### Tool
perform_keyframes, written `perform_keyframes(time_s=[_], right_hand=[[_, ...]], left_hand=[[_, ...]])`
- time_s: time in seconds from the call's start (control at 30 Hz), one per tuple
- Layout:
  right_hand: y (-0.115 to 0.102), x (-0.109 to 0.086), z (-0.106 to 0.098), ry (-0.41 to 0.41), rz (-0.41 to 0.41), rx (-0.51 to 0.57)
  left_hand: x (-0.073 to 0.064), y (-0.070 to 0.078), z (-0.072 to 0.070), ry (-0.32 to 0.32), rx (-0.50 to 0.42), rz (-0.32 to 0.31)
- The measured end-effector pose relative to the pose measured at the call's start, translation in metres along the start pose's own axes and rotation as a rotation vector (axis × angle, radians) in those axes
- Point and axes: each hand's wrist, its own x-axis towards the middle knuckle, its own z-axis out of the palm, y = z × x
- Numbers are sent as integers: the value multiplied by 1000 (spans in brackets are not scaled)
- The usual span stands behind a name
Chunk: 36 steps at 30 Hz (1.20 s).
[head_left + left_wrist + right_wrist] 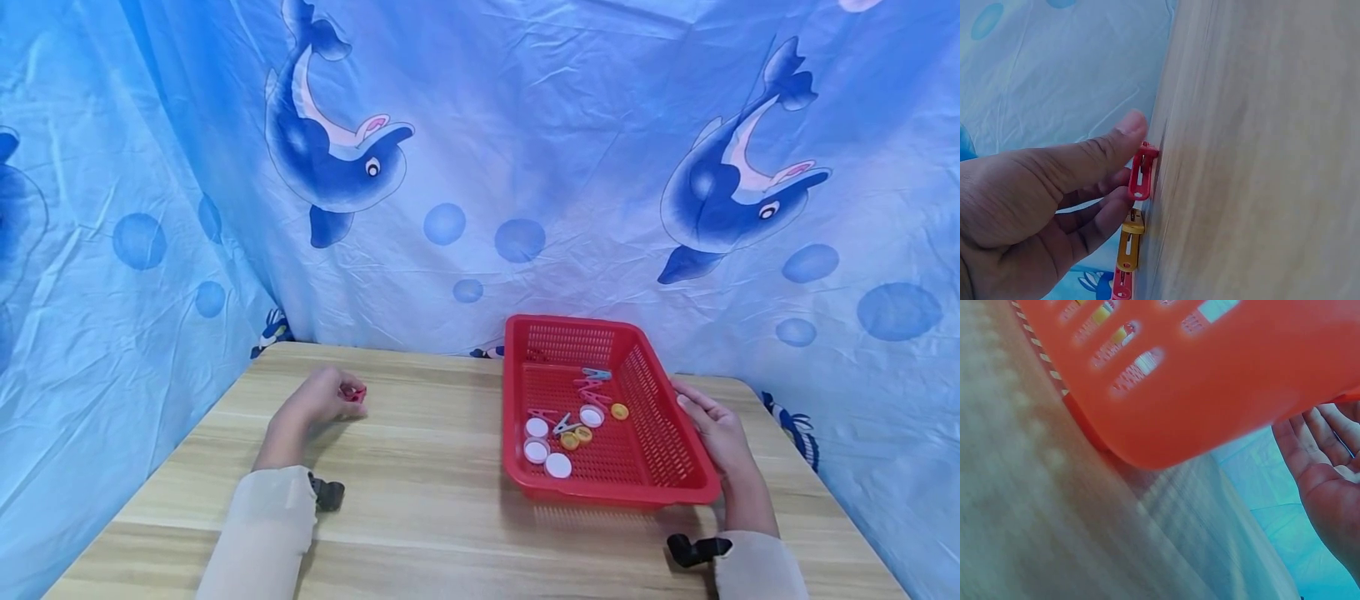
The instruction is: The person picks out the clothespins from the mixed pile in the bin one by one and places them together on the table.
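Note:
Between the thumb and fingers of my left hand [318,398] is a small red clothespin [354,393], low over the left part of the table. In the left wrist view that red clothespin [1140,175] is by the thumb, with a yellow clothespin [1129,244] and another red one [1122,286] lined up beside it. What supports those two is unclear. My right hand [720,433] grips the right rim of a red plastic basket [517,392], its fingers partly hidden. Inside lie pink clothespins [595,398], a blue clothespin [597,374], white caps [558,465] and yellow caps [619,412].
A wooden table [435,500] spans the space, the basket on its right half. Behind and beside it hangs a blue curtain [465,125] printed with dolphins. Dark wrist mounts [327,493] stick out from both sleeves.

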Motion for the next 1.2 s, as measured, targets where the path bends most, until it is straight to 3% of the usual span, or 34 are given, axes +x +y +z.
perform_keyframes(time_s=[0.53, 1.2], right_hand=[[-2, -1, 2, 12, 18, 21], [-3, -1, 2, 24, 21, 15]], left_hand=[[4, 2, 3, -45, 29, 19], [5, 3, 3, -33, 27, -6]])
